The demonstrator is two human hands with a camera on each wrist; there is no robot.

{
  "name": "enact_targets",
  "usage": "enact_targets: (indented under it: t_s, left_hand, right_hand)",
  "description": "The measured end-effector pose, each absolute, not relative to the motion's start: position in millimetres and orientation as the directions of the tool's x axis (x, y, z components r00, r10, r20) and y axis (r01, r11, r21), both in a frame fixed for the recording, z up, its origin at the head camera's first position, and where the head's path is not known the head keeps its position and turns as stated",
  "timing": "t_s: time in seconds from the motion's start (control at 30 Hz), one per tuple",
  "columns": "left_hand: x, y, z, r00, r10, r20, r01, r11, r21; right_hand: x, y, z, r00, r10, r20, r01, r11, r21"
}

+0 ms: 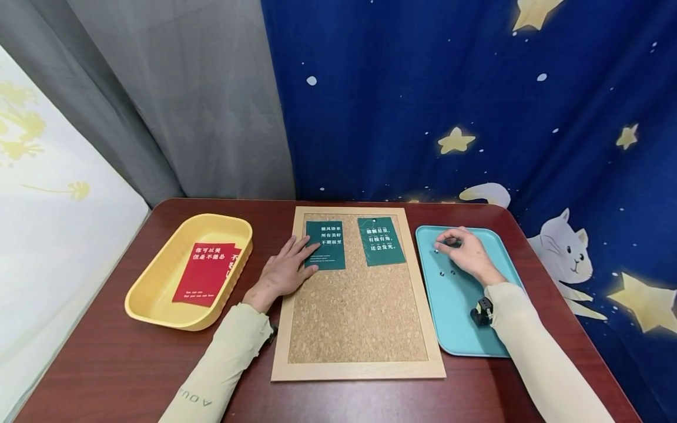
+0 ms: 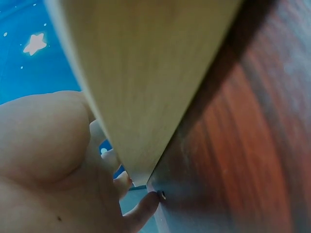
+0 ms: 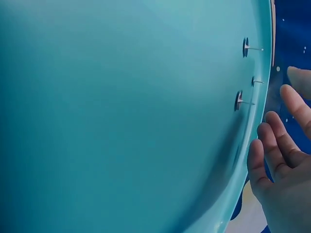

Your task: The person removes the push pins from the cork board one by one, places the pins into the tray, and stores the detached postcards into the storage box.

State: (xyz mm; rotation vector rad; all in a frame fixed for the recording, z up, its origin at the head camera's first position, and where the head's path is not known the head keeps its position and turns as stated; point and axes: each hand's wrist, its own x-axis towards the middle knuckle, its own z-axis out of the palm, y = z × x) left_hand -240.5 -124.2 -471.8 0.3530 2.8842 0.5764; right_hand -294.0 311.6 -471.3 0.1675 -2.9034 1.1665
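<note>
My left hand lies with its fingers spread at the left edge of a green card. That card sits upper left on the wood-framed corkboard; the thumb rests on the cork. A second green card, slightly tilted, has a small pin at its top. Over the light-blue tray, my right hand reaches down with thumb and forefinger close to a thumbtack. In the right wrist view its fingers hold nothing, and several thumbtacks lie points up on the tray.
To the left, a yellow basket holds red cards. The board's wooden frame stands raised above the dark red table. Curtains hang behind the table's back edge.
</note>
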Motion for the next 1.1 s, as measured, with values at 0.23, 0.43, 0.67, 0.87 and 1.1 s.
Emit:
enact_targets:
  t_s: [0.23,0.43,0.67,0.87,1.1]
  left_hand:
    - [-241,-124,-473,-0.956,0.264,-0.13,0.194,0.898,0.395]
    - [-240,-123,-473,-0.956,0.265,-0.122,0.198,0.897,0.394]
    - [-240,-124,-473,-0.957,0.264,-0.119,0.198,0.896,0.397]
    - [-240,-124,-473,-0.956,0.264,-0.125,0.196,0.896,0.398]
    - [-240,-124,-473,-0.957,0.26,-0.132,0.185,0.891,0.414]
  right_hand:
    - [-293,304,-467,-0.989,-0.142,0.044,-0.135,0.728,-0.672]
    - [-291,297,-464,-0.977,-0.21,0.036,-0.185,0.756,-0.628]
    - [-289,285,-462,-0.961,-0.274,0.032,-0.246,0.799,-0.549]
    - [-286,278,-461,-0.948,-0.317,0.024,-0.286,0.814,-0.506]
    - [-281,273,-461,-0.939,-0.345,-0.005,-0.3,0.823,-0.483]
